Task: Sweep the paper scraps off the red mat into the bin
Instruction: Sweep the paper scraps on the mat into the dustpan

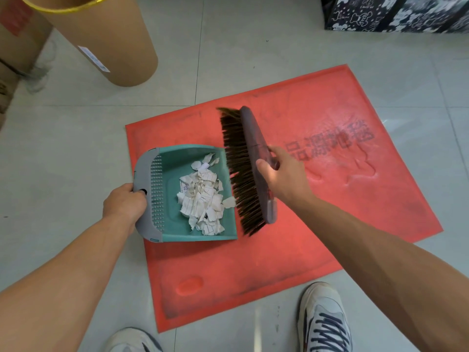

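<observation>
A red mat [291, 250] lies on the tiled floor. On its left part rests a teal dustpan [175, 227] with a grey back edge, and a heap of white paper scraps [203, 199] lies inside it. My left hand [124, 203] grips the dustpan's grey rear edge. My right hand [281, 174] holds a grey brush [256, 158] with brown bristles, which stand at the dustpan's open lip. One scrap sits right at the lip against the bristles. The tall brown cardboard bin [101, 39] with a yellow rim stands on the floor at the upper left.
A cardboard box [12, 54] stands at the far left beside the bin. A black-and-white patterned box [396, 13] sits at the top right. My two shoes [324, 323] are at the bottom edge, by the mat's near side.
</observation>
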Tool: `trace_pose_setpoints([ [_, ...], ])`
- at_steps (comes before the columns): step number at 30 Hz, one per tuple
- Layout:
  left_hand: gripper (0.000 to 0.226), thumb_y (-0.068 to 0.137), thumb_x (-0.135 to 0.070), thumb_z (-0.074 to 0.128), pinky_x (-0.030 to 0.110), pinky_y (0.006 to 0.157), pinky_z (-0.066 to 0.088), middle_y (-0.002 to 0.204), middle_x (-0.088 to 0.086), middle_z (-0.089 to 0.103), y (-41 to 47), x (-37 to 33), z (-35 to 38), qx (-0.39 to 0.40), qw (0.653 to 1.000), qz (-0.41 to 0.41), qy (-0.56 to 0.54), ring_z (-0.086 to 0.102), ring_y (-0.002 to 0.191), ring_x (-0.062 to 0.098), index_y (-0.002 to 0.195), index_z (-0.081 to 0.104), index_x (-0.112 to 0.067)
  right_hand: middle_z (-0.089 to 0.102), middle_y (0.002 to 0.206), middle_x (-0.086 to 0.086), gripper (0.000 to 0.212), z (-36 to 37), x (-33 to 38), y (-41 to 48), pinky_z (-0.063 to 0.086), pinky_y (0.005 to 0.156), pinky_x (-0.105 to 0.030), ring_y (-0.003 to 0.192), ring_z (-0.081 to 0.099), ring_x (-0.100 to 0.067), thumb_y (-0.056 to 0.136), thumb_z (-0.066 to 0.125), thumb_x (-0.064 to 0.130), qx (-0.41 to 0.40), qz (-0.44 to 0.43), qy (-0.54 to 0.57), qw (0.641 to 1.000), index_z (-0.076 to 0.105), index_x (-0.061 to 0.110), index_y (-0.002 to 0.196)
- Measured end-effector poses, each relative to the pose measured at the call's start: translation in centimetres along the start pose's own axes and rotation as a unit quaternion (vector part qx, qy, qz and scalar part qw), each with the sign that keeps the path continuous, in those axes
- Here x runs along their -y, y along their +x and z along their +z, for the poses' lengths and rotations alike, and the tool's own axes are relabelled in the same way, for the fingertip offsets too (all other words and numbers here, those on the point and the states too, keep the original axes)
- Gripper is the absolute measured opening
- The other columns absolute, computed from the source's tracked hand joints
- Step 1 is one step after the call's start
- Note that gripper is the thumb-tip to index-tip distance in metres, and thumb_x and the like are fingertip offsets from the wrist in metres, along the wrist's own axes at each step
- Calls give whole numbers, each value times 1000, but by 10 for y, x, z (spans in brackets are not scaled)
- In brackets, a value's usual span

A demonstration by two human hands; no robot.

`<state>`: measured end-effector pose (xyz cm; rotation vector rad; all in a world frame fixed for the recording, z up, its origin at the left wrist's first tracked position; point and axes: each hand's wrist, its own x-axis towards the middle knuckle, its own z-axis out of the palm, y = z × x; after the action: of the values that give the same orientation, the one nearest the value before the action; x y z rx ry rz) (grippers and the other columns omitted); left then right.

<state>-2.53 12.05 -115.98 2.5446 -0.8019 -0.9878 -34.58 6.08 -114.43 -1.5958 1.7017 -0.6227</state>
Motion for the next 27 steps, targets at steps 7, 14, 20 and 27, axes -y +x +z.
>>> trace_pose_setpoints([
  [7, 27, 93, -22, 49, 50, 92, 52, 112, 10, 66, -4, 3, 2, -15, 1000, -4, 21, 61, 101, 36, 114, 65, -18, 66, 99, -23, 41, 0, -20, -8, 34, 62, -40, 90, 60, -45, 94, 55, 31, 61, -65, -193, 977, 44, 11, 128],
  [14, 27, 93, -22, 49, 50, 92, 52, 113, 10, 67, -6, 0, 1, -16, 1000, 0, 10, 61, 102, 35, 114, 66, -19, 63, 82, -13, 31, 24, -4, -29, 39, 60, -37, 74, 55, -35, 92, 58, 34, 132, -18, -41, 990, 52, 10, 111],
  [20, 26, 93, -23, 51, 50, 92, 53, 112, 9, 68, -6, 4, 2, -16, 1000, -4, 5, 62, 101, 35, 113, 66, -18, 66, 108, -13, 40, 6, 7, -22, 44, 78, -35, 98, 59, -31, 94, 56, 33, 109, 4, -13, 994, 54, 11, 128],
  [27, 21, 89, -23, 52, 52, 88, 55, 108, 11, 69, -4, 18, 2, 0, 1000, -25, -12, 64, 97, 36, 105, 66, -20, 64, 100, -2, 40, -17, -6, 3, 34, 69, -24, 86, 54, -19, 89, 56, 28, 15, 52, -26, 998, 57, 20, 128],
])
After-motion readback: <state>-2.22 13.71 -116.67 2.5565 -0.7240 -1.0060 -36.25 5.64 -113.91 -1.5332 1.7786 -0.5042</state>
